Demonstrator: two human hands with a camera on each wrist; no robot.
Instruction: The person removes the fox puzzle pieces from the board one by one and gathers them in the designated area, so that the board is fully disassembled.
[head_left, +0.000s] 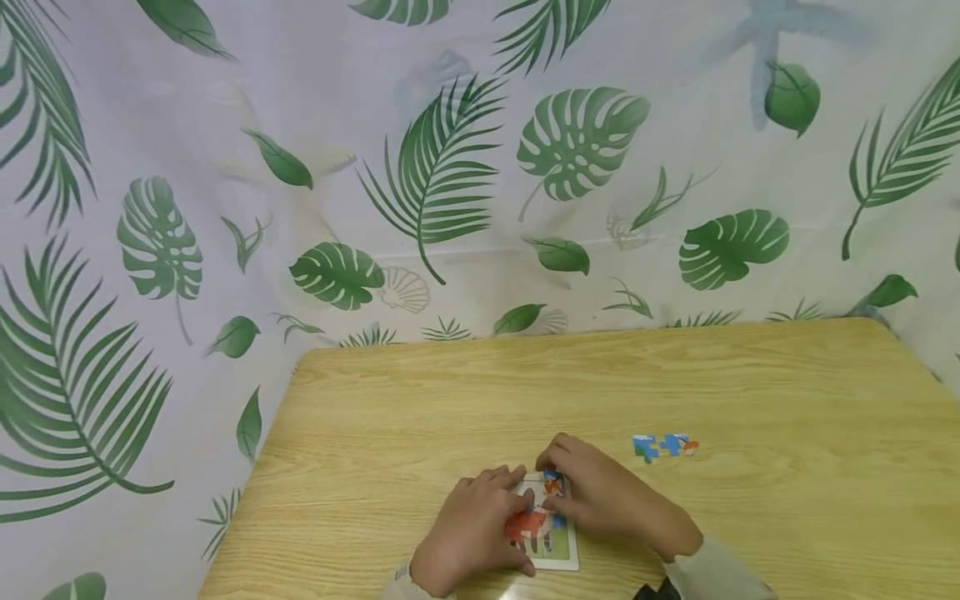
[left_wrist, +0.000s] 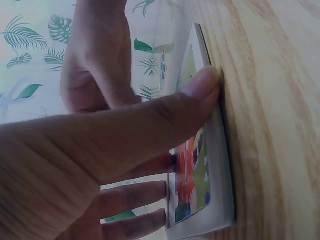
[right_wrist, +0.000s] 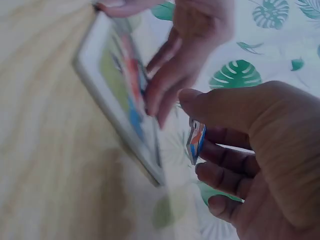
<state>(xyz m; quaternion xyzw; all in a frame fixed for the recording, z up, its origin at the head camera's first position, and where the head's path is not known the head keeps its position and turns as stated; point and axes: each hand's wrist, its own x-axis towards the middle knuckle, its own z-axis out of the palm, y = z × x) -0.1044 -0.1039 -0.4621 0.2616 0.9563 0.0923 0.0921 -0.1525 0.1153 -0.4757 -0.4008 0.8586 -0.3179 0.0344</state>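
Note:
A jigsaw board (head_left: 561, 566) with a pale frame and a red animal in its picture lies on the table in front of me. My left hand (head_left: 476, 523) holds it from the left, thumb against the near edge and fingers reaching across the picture to the far side. Over the board's right side, my right hand (head_left: 600, 492) pinches a small jigsaw piece (right_wrist: 196, 141) between thumb and fingers. Orange, blue and white show on that piece. The right wrist view has it raised above the picture, which is partly hidden by the left fingers.
Farther back on the wooden table (head_left: 420, 400), to the right, lie a blue and green jigsaw piece (head_left: 645, 447) and a blue and orange one (head_left: 677, 443) close together. A white leaf-patterned cloth (head_left: 465, 208) hangs behind the table and along its left side.

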